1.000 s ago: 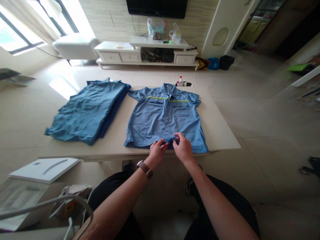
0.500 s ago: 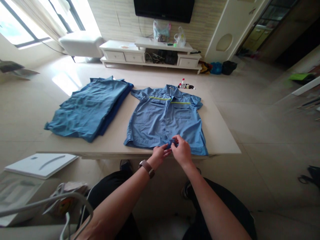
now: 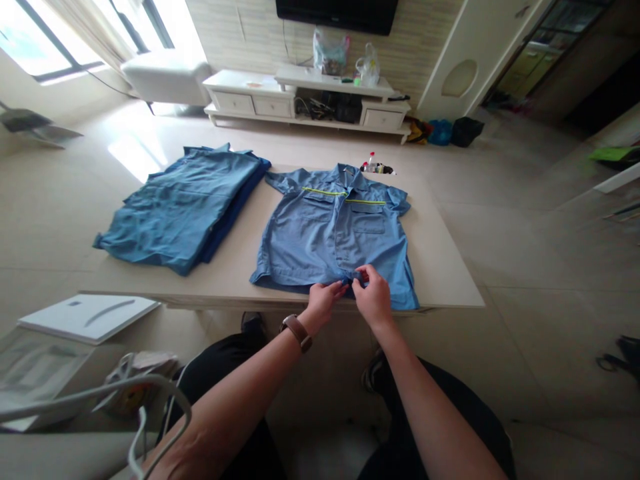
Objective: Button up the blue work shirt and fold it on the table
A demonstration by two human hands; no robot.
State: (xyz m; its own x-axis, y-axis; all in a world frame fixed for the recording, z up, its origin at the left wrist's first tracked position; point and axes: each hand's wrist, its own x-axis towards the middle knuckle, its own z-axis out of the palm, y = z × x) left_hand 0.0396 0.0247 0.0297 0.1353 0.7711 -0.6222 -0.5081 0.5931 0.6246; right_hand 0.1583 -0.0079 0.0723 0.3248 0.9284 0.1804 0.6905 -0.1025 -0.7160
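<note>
A big pale table (image 3: 450, 267) sits right in front of the person, and both hands reach over its near edge. It gives a flat place, so clothes can lie smooth on it.

A light blue shirt (image 3: 320, 233) lies spread out flat, front side up, just past the hands. Its collar points away from them and its bottom edge is closest. It has a thin yellow stripe across the chest. Lying this way, the bottom of the shirt is easy to reach.

A pile of other blue clothes (image 3: 185, 203) rests well to the left of the hands, out of the way.

The left hand (image 3: 324, 301) and the right hand (image 3: 373, 297) are close together at the bottom middle of the shirt, where the two front sides meet. The fingers of both hands pinch the cloth there. The right hand looks to be holding a small dark bit, maybe a button, but it is too small to tell. The hands are so near each other probably because the two edges need to be held together.

A brown watch (image 3: 297, 331) is on the left wrist.

Some tiny bottles (image 3: 376, 167) stand far past the hands, beyond the collar.
</note>
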